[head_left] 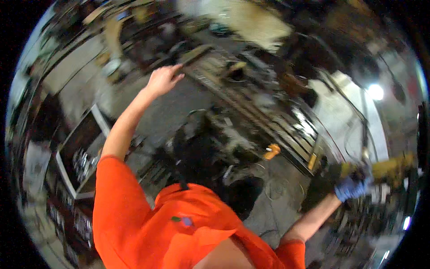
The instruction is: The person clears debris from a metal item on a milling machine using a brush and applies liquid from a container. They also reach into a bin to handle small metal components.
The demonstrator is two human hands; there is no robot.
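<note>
Slotted machine bed (253,107) slants between a bare left hand (164,81) and a gloved right hand (354,186)

Its long axis runs from the upper left, just off the left fingertips, down to the lower right, where it ends short of the blue glove. Of the two hands, the left is nearer to the bed, by its far-left end; the right is off to the side, past the opposite end.

The hands are well apart. On the left, thumb and index finger are parted with nothing visible between them, and the fingertips are just beside a dark metal bar (197,54); blur hides whether they touch it. The right is close to the lower end of an upright dark rod (364,134) and in front of a yellow beam (394,167); whether its fingers are clamped on anything cannot be made out.

An orange-yellow object (271,151) is by the bed's near edge, with a narrow yellow piece (312,161) at the lower-right end. Beyond the bed's right side stands a white panel (375,130). At the person's left, a pale-rimmed bin (66,175) holds shiny metal parts (83,163).
</note>
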